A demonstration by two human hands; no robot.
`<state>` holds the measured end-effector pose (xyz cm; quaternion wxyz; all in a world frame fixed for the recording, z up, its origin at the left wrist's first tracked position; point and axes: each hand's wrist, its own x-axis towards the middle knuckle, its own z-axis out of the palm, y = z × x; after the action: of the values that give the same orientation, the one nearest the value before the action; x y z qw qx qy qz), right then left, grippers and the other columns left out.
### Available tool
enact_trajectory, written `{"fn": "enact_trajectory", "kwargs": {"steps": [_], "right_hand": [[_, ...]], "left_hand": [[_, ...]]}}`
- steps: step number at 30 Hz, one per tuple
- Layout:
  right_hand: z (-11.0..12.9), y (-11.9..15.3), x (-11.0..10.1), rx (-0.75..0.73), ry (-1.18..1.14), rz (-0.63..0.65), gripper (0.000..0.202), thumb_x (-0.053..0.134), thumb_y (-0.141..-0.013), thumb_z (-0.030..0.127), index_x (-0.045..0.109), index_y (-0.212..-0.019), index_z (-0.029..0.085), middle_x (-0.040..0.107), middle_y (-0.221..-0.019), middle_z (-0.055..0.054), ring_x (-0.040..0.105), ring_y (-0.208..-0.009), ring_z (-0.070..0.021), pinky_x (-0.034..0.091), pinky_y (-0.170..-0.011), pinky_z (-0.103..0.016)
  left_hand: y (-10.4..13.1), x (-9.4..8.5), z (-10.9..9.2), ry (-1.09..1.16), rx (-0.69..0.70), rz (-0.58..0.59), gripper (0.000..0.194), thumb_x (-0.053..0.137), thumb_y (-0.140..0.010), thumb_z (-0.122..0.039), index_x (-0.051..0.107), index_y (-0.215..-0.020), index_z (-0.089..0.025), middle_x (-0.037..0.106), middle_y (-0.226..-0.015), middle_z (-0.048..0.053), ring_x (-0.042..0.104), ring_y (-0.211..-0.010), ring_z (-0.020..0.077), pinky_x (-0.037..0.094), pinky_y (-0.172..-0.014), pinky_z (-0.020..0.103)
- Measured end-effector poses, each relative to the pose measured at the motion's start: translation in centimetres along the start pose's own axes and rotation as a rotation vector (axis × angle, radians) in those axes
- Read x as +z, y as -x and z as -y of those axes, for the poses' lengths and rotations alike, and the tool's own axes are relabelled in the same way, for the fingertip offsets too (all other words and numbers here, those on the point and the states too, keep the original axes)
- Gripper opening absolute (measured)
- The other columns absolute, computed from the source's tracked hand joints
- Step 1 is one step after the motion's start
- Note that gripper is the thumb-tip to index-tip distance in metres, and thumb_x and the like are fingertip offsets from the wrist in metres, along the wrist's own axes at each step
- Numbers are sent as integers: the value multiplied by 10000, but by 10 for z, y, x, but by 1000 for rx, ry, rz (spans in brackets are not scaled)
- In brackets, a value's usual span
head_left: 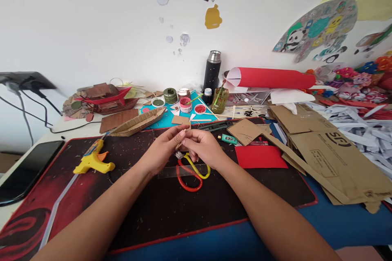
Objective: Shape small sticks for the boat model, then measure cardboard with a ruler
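Note:
My left hand (167, 145) and my right hand (203, 147) meet above the middle of the dark mat (171, 212). Fingertips of both are pinched together around a small pale piece (185, 130), too small to name. Just below my hands lie scissors (190, 189) with one red and one yellow handle, their blades partly hidden by my fingers. Under the handles is a clear ruler-like strip (167, 172). A yellow glue gun (93, 162) rests on the mat left of my left hand. Right of my right hand is a red sheet (260, 157).
A cardboard boat shape (139, 122) lies behind my left hand. Paint jars (170, 96), a black flask (212, 71) and a red paper roll (272, 78) stand or lie along the wall. Flattened cardboard (343, 163) covers the right side; a phone (27, 169) lies far left.

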<state>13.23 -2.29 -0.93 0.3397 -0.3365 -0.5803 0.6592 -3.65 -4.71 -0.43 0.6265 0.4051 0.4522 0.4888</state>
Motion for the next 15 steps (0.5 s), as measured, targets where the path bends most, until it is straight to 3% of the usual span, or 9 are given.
{"fn": "enact_trajectory", "kwargs": {"steps": [3,6,10,15], "right_hand": [[0,0,-1,-8,54,-30,276,703,-941,463,706,-959,187,577,-525,81,497,-385,-91,390,-416,-209],[-1,1,-2,-23,149,-56,263,686,-973,455,717,-953,195,584,-560,72,517,-398,-92,385,-422,-211],[-1,2,-1,-55,262,-74,222,671,-995,415,724,-932,208,590,-580,65,551,-421,-97,376,-436,-208],[3,1,-4,-37,121,-119,249,702,-945,458,680,-940,210,594,-556,78,521,-389,-98,380,-422,-215]], "left_hand": [[0,-4,-4,-245,5,-10,565,806,-830,-711,709,-1000,-181,661,-754,-10,565,-635,133,440,-586,258],[0,-10,-9,-467,-25,45,634,682,-847,-825,604,-756,-203,530,-562,-40,422,-496,115,305,-492,263],[1,-13,-16,-513,-20,73,609,711,-835,-793,579,-691,-216,542,-542,-30,407,-473,115,272,-480,262],[3,-12,-22,-328,-23,133,512,825,-803,-680,670,-764,-194,650,-691,-3,519,-541,115,389,-524,250]]}}
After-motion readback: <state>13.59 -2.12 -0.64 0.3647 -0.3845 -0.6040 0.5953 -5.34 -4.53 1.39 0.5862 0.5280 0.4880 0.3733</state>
